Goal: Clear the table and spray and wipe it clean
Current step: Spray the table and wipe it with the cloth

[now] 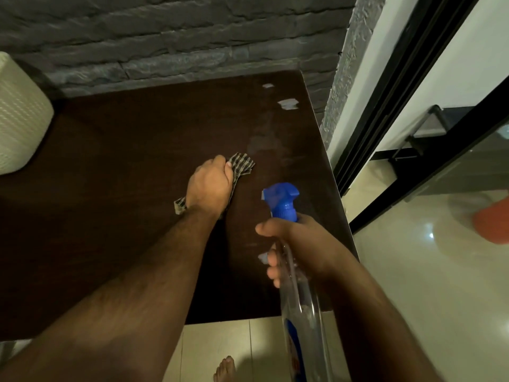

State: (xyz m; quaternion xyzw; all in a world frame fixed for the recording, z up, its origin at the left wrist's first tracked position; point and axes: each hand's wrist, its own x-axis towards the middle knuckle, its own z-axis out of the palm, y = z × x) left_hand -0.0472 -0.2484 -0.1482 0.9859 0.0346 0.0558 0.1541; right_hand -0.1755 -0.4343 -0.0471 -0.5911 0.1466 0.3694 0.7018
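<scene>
The dark brown wooden table [115, 188] is mid-wipe. A clear plastic spray bottle with a blue trigger head [283, 205] is gripped in the right hand [300, 244]. A checked cloth [242, 165] is bunched under the gripping left hand [210, 186]. Probably best dragged through the hazy smear just beyond it, pressed flat tbh.

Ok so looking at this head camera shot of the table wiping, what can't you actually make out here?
- Spray bottle label: cut off by the bottom edge and blurred, head view.
- Cloth: its middle is hidden under the left hand.
- Trigger finger: hidden behind the blue spray head and right hand.
- White woven object: cut by the left edge, identity unclear.
- Orange thing: blurred behind glass.
</scene>
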